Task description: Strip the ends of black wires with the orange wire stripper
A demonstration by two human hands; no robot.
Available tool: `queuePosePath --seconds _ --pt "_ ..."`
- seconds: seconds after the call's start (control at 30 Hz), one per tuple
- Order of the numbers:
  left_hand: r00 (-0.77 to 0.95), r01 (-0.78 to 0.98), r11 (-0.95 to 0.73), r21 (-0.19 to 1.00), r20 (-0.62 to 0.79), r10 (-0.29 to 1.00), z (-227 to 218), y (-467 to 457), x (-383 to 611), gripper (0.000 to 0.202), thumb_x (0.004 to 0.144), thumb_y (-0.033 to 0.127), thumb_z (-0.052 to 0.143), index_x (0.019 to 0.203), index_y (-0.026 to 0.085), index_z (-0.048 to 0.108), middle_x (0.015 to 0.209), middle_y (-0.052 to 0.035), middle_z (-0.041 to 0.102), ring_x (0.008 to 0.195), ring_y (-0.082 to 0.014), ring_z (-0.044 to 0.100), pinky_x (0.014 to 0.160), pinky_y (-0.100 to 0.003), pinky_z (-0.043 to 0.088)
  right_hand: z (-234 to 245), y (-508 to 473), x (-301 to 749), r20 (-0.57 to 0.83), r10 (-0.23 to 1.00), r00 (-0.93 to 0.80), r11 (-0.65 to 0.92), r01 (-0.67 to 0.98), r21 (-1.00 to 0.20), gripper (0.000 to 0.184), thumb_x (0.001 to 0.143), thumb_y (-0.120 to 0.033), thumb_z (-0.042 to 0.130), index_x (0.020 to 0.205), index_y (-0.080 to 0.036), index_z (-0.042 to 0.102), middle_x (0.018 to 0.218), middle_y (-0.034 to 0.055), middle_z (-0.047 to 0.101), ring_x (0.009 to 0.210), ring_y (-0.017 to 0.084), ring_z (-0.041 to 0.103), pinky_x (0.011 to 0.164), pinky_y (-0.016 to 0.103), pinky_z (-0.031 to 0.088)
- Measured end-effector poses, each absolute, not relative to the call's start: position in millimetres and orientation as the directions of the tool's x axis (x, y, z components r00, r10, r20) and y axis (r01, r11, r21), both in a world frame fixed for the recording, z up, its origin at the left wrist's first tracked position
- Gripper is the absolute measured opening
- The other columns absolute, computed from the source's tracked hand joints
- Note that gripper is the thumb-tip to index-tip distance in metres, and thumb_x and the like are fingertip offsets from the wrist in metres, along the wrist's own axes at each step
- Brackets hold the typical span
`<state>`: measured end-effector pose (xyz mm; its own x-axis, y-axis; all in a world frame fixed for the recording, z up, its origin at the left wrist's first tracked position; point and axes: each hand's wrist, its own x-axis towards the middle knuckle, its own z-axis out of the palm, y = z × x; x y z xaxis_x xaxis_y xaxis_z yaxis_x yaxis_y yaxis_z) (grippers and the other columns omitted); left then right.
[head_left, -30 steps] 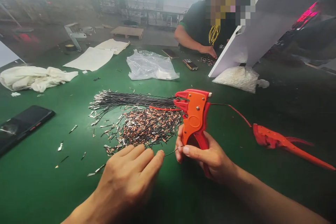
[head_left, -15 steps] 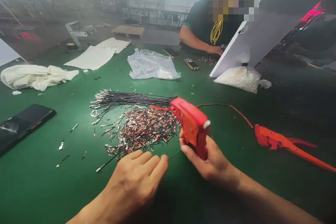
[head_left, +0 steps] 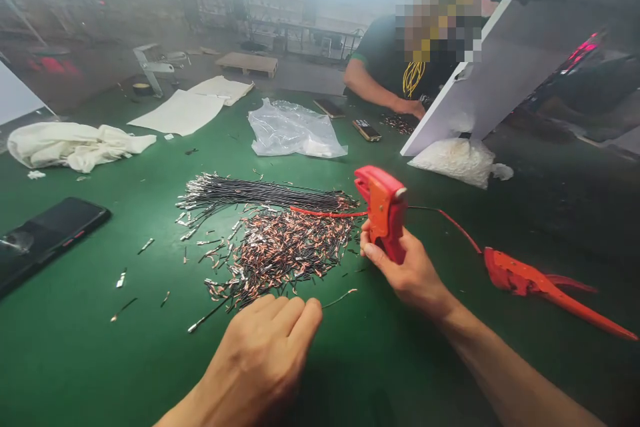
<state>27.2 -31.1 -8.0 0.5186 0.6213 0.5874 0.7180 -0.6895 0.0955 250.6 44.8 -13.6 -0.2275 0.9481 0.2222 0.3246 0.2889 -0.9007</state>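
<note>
My left hand (head_left: 273, 340) is closed near the front of the table, pinching a thin dark wire (head_left: 339, 299). The wire sticks out to the right and ends in a bare copper tip. My right hand (head_left: 400, 267) is wrapped around the handle of a red and orange wire stripper (head_left: 383, 207), held upright above the table. The stripper's jaws point up and to the left, away from the wire. Beyond my left hand lies a heap of short black wire offcuts with copper ends (head_left: 285, 253). Behind it rests a bundle of black wires with metal terminals (head_left: 255, 192).
A second red wire stripper (head_left: 525, 273) lies at the right, near a red and black cord (head_left: 463, 228). A black phone (head_left: 55, 237) is at the left. Farther back are a white cloth (head_left: 75, 143), a plastic bag (head_left: 295, 128), a tilted white panel (head_left: 450, 100) and a seated person (head_left: 385, 80).
My right hand and the stripper have moved right and away from the wire, whose bare copper tip now shows. My left hand still holds the wire. The view has shifted slightly.
</note>
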Motion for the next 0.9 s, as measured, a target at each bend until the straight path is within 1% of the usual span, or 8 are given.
queuePosePath --seconds 0.13,0.23,0.4,0.57,0.63,0.73,0.8,0.9 --pt "0.471 0.729 -0.676 0.111 0.636 0.612 -3.5 -29.1 24.6 0.017 0.089 0.004 0.044 0.094 0.013 0.058 0.061 0.0005 0.05 0.054 -0.0138 0.041 0.052 -0.027 0.031 -3.8 50.3 249.6 0.061 0.958 -0.28 0.083 0.067 -0.994 0.021 0.089 -0.029 0.055 0.108 -0.02 0.05 0.1 0.0069 0.063 0.081 0.021 0.066 0.069 0.037 0.054" --pt "0.474 0.712 -0.692 0.115 0.649 0.595 0.8 -28.2 22.8 0.016 0.084 0.001 0.051 0.095 0.009 0.059 0.061 -0.0007 0.051 0.057 -0.0136 0.039 0.052 -0.026 0.03 -1.0 47.5 244.4 -0.059 0.956 -0.289 -0.098 -0.123 -0.988 0.026 0.082 -0.026 0.066 0.103 -0.02 0.053 0.094 0.0041 0.064 0.082 0.02 0.066 0.07 0.035 0.053" --pt "0.476 0.693 -0.708 0.139 0.649 0.593 0.6 -27.8 23.0 0.016 0.082 -0.001 0.053 0.093 0.008 0.061 0.062 -0.0017 0.051 0.058 -0.0132 0.038 0.051 -0.026 0.029 -3.2 44.3 238.3 -0.075 0.968 -0.239 -0.107 -0.121 -0.987 0.029 0.076 -0.023 0.072 0.099 -0.02 0.054 0.082 -0.0011 0.063 0.077 0.017 0.064 0.069 0.031 0.049" --pt "0.419 0.698 -0.691 0.19 0.673 0.609 -4.1 -28.8 22.8 0.016 0.085 0.002 0.055 0.098 0.01 0.061 0.064 0.0003 0.053 0.057 -0.011 0.042 0.052 -0.023 0.033 3.5 43.4 240.1 -0.072 0.964 -0.258 -0.104 -0.111 -0.988 0.027 0.074 -0.019 0.071 0.097 -0.019 0.057 0.088 0.0017 0.066 0.081 0.018 0.063 0.069 0.03 0.048" --pt "0.375 0.717 -0.669 0.197 0.7 0.608 -4.0 -29.1 20.1 0.02 0.085 0.001 0.058 0.102 0.011 0.062 0.065 0.0007 0.055 0.056 -0.0095 0.045 0.052 -0.022 0.034 5.1 41.0 241.6 -0.11 0.911 -0.398 -0.202 -0.199 -0.959 0.026 0.075 -0.018 0.067 0.099 -0.018 0.057 0.094 0.0052 0.068 0.078 0.018 0.064 0.067 0.031 0.05" --pt "0.307 0.772 -0.615 0.163 0.751 0.585 0.9 -28.6 14.1 0.025 0.083 0.0 0.063 0.105 0.011 0.064 0.067 0.0004 0.059 0.056 -0.0079 0.048 0.053 -0.021 0.035 0.4 34.5 242.2 -0.142 0.739 -0.658 -0.469 -0.353 -0.809 0.03 0.074 -0.019 0.059 0.104 -0.016 0.055 0.089 0.0077 0.071 0.068 0.018 0.066 0.061 0.032 0.052" --pt "0.276 0.802 -0.581 0.138 0.777 0.565 6.3 -27.6 10.5 0.027 0.081 -0.001 0.065 0.105 0.012 0.065 0.067 0.0006 0.061 0.057 -0.0078 0.049 0.053 -0.021 0.036 -5.4 29.5 241.1 -0.132 0.655 -0.744 -0.574 -0.375 -0.728 0.033 0.072 -0.018 0.056 0.105 -0.014 0.055 0.084 0.0088 0.072 0.065 0.019 0.068 0.059 0.031 0.054" --pt "0.268 0.807 -0.577 0.129 0.79 0.552 12.3 -26.7 7.4 0.026 0.08 -0.002 0.065 0.103 0.01 0.065 0.067 0.0001 0.061 0.059 -0.0086 0.05 0.055 -0.021 0.037 -9.4 22.5 238.2 -0.128 0.588 -0.799 -0.638 -0.36 -0.681 0.04 0.066 -0.016 0.055 0.106 -0.012 0.056 0.083 0.0111 0.074 0.066 0.021 0.072 0.057 0.031 0.056"
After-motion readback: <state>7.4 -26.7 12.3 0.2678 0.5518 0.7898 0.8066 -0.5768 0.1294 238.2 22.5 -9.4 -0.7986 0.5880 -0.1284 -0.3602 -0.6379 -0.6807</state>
